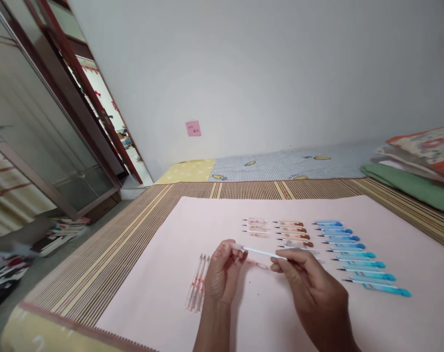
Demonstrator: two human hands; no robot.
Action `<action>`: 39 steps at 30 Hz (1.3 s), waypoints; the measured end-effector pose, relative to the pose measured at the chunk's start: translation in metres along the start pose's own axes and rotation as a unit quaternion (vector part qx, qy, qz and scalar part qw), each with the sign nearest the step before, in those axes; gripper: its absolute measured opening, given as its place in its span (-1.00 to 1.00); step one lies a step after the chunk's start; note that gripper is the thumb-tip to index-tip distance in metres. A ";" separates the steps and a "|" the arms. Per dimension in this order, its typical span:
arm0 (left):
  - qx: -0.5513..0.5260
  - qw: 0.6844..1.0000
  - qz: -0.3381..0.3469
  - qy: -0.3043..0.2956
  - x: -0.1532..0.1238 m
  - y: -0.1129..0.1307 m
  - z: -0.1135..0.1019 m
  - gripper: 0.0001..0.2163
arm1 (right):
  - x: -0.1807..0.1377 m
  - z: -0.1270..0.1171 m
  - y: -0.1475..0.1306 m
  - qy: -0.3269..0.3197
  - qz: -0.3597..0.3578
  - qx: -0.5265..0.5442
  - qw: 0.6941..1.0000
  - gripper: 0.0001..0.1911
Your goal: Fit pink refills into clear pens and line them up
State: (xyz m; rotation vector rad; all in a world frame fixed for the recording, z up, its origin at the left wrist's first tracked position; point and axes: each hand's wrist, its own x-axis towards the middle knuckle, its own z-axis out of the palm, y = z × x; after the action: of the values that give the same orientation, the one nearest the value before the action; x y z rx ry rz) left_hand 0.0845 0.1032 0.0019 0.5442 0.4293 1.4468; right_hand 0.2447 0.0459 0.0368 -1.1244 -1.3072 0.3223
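A slim white pen-like rod (pixel 261 252) is stretched almost level between my two hands, above the pink sheet. My left hand (pixel 225 269) pinches its left end, where a pale translucent piece shows at the fingertips. Thumb and fingers of my right hand (pixel 311 286) are closed on the other end. Below the rod, a clear barrel with red marks (pixel 257 264) lies on the sheet, partly hidden by my right hand. Left of my left wrist lie several clear pens with red marks (pixel 197 283), side by side, points away from me.
On the pink sheet (pixel 163 274) are white rods with dark tips beside pale pink barrels (pixel 258 228), brown-ended barrels (pixel 293 231) and blue barrels (pixel 375 264). A striped mat (pixel 75 283) lies underneath. Folded cloths (pixel 408 176) sit at right; a pink note (pixel 193 128) is on the wall.
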 end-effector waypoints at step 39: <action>0.273 0.959 0.070 0.038 -0.009 -0.003 0.023 -0.67 | -0.002 0.016 0.063 -0.113 0.248 0.186 0.944 -0.57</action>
State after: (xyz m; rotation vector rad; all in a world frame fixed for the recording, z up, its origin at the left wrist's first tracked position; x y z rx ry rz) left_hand 0.0993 0.0924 0.0185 0.9765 0.8786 1.4865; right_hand 0.2546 0.0818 -0.0165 -1.0981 -1.0793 1.0558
